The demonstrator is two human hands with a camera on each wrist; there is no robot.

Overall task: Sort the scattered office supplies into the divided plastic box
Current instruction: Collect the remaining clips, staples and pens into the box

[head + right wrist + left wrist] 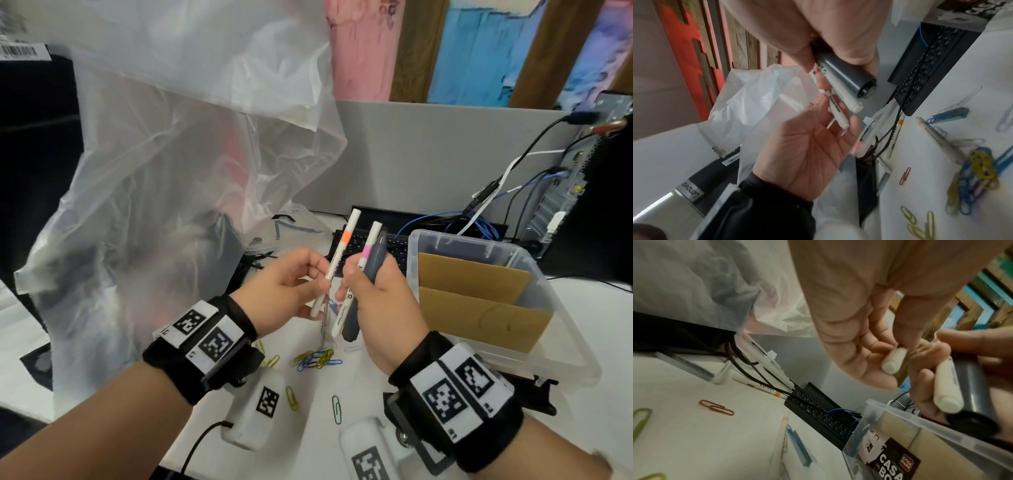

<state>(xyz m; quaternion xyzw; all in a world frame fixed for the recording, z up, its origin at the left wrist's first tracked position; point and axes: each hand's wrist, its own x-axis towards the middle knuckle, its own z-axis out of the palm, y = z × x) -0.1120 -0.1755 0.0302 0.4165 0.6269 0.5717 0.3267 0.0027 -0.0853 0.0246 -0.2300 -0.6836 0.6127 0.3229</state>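
Note:
My left hand (301, 284) pinches a white marker with an orange band (339, 260), held upright above the table. Close beside it my right hand (373, 291) grips two pens together: a white marker with a pink band (366, 253) and a thick grey marker (373, 260). Their lower ends show in the wrist views as the white marker (947, 389) and the grey marker (849, 74). The clear divided plastic box (561, 342) with cardboard dividers (479, 315) stands just right of my hands. Coloured paper clips (318, 358) lie scattered on the white table below.
A large crumpled plastic bag (164, 171) rises at the left. A black keyboard (370, 243) lies behind my hands, with cables (445, 219) and a computer tower (575, 171) at the back right. More markers (764, 389) and loose clips (974, 167) lie on the table.

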